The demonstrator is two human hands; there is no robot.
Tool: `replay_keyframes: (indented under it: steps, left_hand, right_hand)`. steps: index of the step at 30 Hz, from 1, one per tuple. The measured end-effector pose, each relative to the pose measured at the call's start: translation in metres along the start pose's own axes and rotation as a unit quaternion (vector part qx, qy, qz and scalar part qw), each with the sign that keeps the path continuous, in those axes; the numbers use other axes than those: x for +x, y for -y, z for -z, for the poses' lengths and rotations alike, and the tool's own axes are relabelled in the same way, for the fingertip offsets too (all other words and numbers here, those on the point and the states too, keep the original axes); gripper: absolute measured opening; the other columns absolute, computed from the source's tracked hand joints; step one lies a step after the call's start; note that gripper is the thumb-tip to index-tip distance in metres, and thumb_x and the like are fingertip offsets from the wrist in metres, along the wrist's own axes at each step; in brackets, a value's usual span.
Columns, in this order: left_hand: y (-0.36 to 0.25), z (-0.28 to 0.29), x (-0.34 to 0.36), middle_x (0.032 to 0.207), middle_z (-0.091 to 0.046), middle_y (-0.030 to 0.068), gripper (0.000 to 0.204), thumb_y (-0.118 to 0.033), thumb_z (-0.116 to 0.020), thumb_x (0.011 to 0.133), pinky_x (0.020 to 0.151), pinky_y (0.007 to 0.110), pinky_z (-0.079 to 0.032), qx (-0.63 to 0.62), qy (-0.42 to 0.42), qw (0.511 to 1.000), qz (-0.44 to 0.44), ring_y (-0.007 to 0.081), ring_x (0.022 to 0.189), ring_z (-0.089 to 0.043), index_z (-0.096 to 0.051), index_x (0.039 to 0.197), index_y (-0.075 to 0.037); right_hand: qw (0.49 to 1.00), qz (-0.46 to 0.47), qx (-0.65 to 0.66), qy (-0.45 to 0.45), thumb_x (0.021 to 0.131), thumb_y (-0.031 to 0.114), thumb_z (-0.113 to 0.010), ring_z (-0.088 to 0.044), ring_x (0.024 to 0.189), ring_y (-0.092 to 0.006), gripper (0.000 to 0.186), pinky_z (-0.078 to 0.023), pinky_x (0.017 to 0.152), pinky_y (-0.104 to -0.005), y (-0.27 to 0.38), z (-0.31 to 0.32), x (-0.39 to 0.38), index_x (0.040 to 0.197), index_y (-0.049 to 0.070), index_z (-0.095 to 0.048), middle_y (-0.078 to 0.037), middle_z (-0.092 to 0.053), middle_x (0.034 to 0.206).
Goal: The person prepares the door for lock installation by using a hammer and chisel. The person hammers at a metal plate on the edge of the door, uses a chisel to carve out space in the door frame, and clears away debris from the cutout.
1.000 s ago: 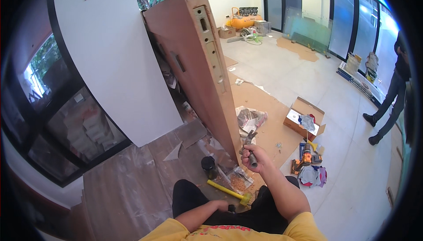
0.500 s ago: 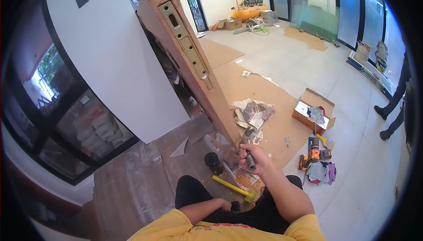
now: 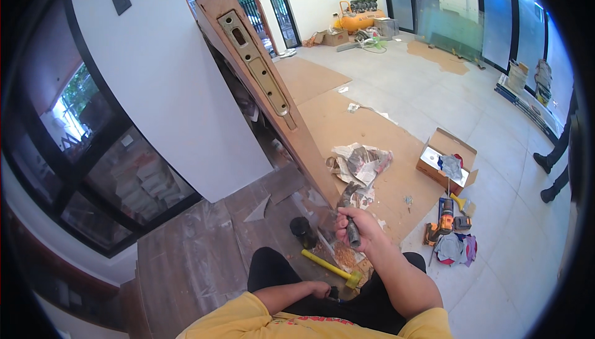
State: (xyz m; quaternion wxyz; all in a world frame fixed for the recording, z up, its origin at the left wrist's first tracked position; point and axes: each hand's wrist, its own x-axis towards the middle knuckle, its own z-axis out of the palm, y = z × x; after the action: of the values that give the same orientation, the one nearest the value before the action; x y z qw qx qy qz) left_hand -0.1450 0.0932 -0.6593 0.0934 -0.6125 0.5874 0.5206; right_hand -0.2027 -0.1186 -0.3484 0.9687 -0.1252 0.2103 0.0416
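Observation:
My right hand (image 3: 357, 227) is closed round the dark grip of a hammer (image 3: 352, 214), held beside the lower end of a brown wooden door (image 3: 304, 147). A long metal lock plate (image 3: 254, 60) sits in the door's edge. Low in front of my body, my left hand (image 3: 320, 289) is closed beside a small dark piece that I cannot make out. A yellow-handled mallet (image 3: 327, 264) lies on the floor between my legs, near wood shavings (image 3: 344, 254). Just beyond it stands a black cylindrical container (image 3: 302, 230).
Crumpled paper (image 3: 362, 164) lies on brown floor sheeting (image 3: 396, 184). To the right are an open cardboard box (image 3: 447, 159), an orange cordless drill (image 3: 446, 218) and rags (image 3: 452, 249). Another person's legs (image 3: 555, 165) stand at far right. An orange air compressor (image 3: 362, 21) is at the back.
The whole view has shifted slightly. The hammer stays in my right hand near the door's lower end. My left hand and the dark piece beside it have moved slightly.

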Motion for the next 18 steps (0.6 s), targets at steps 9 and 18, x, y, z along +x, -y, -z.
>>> replay_keyframes:
  steps: [9, 18]
  left_hand:
    - [-0.006, -0.005, 0.003, 0.105, -0.069, 0.0214, 0.028, -0.017, -0.058, 0.079, 0.082, 0.045, -0.05, -0.012, -0.017, 0.999, 0.038, 0.0361, 0.1, -0.066, -0.071, 0.099, -0.004]
    - [-0.01, 0.003, -0.001, 0.102, -0.07, 0.0214, 0.027, -0.016, -0.057, 0.078, 0.083, 0.045, -0.05, 0.059, -0.015, 0.997, 0.053, 0.0354, 0.098, -0.066, -0.073, 0.096, -0.003]
  right_hand:
    - [1.0, 0.011, -0.003, 0.001, 0.095, 0.014, -0.054, -0.049, 0.054, -0.0068, 0.018, -0.04, 0.048, -0.024, 0.001, -0.001, -0.004, 0.08, 0.01, -0.048, 0.004, -0.049, 0.065]
    - [1.0, 0.029, -0.01, 0.0, 0.095, 0.013, -0.054, -0.049, 0.055, -0.0075, 0.015, -0.039, 0.048, -0.0243, 0.007, 0.002, -0.01, 0.082, 0.01, -0.047, 0.003, -0.048, 0.066]
